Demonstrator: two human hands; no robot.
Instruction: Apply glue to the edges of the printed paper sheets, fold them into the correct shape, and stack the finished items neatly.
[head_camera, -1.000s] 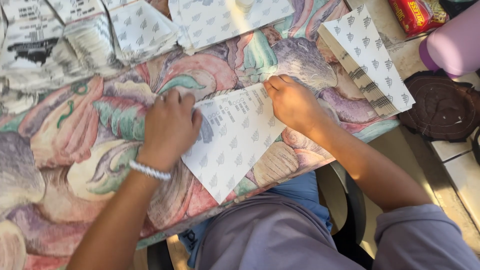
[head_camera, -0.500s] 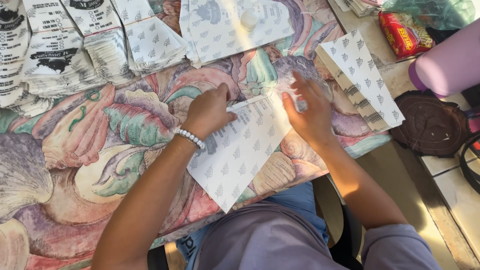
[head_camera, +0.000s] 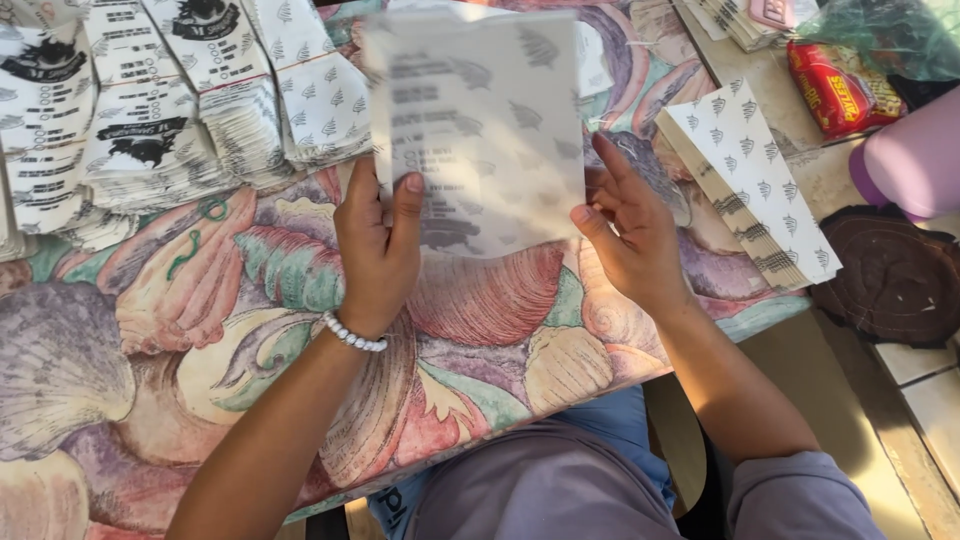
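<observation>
While the paper bag (head_camera: 478, 130) is blurred, we see it lifted flat above the table (head_camera: 200, 330), white with small leaf marks and dark print. Left hand (head_camera: 378, 250) pinches its lower left edge, thumb on front. Right hand (head_camera: 625, 235) sits at the lower right edge, fingers spread; we cannot tell if it grips. Stacks of similar bags (head_camera: 150, 130) lie at top left, another stack (head_camera: 750, 190) at right, near a pink bottle (head_camera: 915, 160).
</observation>
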